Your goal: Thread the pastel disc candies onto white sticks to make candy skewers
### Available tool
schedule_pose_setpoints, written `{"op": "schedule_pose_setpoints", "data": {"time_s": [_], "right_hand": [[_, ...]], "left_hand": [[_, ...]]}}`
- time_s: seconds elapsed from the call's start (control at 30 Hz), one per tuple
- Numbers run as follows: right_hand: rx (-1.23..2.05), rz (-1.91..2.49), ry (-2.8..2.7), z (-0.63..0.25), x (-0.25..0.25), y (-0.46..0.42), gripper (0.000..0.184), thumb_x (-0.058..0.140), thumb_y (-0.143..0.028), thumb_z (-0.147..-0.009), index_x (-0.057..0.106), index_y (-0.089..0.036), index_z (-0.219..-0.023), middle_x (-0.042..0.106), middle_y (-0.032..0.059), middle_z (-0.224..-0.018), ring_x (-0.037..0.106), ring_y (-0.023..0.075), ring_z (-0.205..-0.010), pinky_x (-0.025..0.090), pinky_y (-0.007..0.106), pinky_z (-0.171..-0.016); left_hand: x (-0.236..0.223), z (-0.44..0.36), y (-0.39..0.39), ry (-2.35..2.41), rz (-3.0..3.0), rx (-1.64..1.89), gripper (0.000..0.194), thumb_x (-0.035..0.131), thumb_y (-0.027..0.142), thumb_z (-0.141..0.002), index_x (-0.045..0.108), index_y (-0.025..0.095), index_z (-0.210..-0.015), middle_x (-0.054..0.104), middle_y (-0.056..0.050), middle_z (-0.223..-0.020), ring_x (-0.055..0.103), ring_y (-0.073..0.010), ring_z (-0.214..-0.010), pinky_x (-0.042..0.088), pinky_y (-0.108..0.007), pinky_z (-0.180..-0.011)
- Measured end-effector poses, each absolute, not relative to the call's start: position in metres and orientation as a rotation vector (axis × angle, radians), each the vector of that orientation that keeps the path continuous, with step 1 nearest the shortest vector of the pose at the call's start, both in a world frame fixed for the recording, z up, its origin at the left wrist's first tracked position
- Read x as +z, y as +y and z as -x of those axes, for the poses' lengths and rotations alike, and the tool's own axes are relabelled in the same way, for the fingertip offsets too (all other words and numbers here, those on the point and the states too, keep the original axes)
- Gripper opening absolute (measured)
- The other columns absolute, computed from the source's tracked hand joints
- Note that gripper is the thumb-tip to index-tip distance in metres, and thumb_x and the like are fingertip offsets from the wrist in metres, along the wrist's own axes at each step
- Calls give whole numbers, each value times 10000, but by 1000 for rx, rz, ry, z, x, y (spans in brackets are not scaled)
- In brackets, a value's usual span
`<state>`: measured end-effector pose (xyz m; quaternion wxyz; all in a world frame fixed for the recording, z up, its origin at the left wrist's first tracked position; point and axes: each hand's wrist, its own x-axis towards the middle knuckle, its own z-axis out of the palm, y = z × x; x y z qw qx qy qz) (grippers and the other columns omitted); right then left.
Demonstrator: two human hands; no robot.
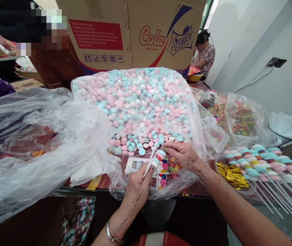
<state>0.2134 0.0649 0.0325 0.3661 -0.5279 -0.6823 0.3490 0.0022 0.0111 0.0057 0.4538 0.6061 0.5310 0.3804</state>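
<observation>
My left hand point(138, 182) is closed around white sticks point(149, 164). Pink, blue and white marshmallows point(158, 158) are threaded at their upper part. Just right of the stick tips, my right hand point(183, 155) pinches what looks like a small green gummy candy point(164, 148) between thumb and fingers. Under the hands lie colourful gummy rings point(174, 166) and printed cards point(161, 181). Loose marshmallows point(142, 151) spill towards the hands from a big clear plastic bag point(138, 95) full of them.
At right, finished marshmallow sticks point(261, 164) lie beside gold twist ties point(231, 175) in a clear tub. Behind them are bagged gummies point(245, 119) and bundled white sticks point(289, 124). Crumpled plastic point(84, 130) covers the left; a large carton point(135, 34) stands behind. Other people sit beyond.
</observation>
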Motion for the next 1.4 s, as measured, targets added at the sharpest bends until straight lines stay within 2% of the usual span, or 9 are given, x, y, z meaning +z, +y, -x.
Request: {"op": "schedule_pose_setpoints", "data": {"time_s": [0.2,0.33,0.43,0.53,0.6,0.7,0.9,1.27,1.4], "right_hand": [[644,1236,-1875,-200,28,48,343,489,-271,-912,731,-240,-1153,740,48,-1156,704,213,-1041,550,366,-957],[642,1153,-1941,-195,30,41,397,456,-212,-905,694,-231,-1222,700,52,-1240,668,208,-1133,509,373,-1027],[799,1174,-1902,-195,34,48,377,466,-266,-936,667,-246,-1254,730,36,-1183,682,206,-1095,538,357,-970],[849,1265,-1740,-195,38,66,382,414,-311,-984,613,-231,-1301,757,41,-1050,715,191,-948,568,341,-866],[695,1364,-1794,-192,38,79,334,416,-266,-982,648,-217,-1217,740,54,-1052,696,190,-949,543,340,-886],[367,1545,-2199,-182,37,94,271,454,-153,-944,688,-195,-1073,689,94,-1124,623,221,-1070,483,339,-942],[-25,1727,-2602,-167,30,97,296,415,-107,-949,630,-159,-1147,617,154,-1147,565,268,-1093,469,332,-885],[106,1733,-2544,-169,32,95,289,402,-77,-925,604,-142,-1121,643,137,-1135,560,256,-1089,437,326,-891],[272,1725,-2254,-173,29,103,261,457,-85,-852,632,-164,-1029,678,106,-1011,600,232,-931,432,306,-786]], "left_hand": [[14,-4,11,1312,-1483,920,276,485,386,-887,644,199,-760,511,32,-543,432,-150,-512,327,-255,-526],[15,-3,11,1314,-1495,928,285,484,393,-879,605,204,-703,509,33,-536,435,-149,-513,332,-258,-532],[7,-2,11,1328,-1473,981,277,498,390,-889,609,195,-727,508,38,-539,442,-138,-515,338,-252,-534],[-3,-2,10,1319,-1313,1102,268,521,414,-892,593,190,-765,511,47,-548,438,-120,-503,344,-238,-519],[-7,-2,10,1296,-1167,1178,257,544,437,-876,592,187,-844,507,63,-539,393,-102,-460,320,-225,-478],[-9,-4,12,1277,-1044,1235,295,594,466,-831,586,178,-897,498,80,-511,327,-79,-408,267,-210,-423],[-13,-1,11,1277,-1063,1232,316,601,492,-841,600,177,-852,520,67,-536,348,-68,-394,260,-200,-393],[-18,-1,11,1281,-1022,1249,336,635,503,-831,636,170,-874,551,56,-541,357,-65,-387,272,-199,-389],[-15,-2,11,1271,-1011,1253,326,633,493,-833,625,168,-862,542,57,-538,341,-59,-390,256,-195,-385]]}}
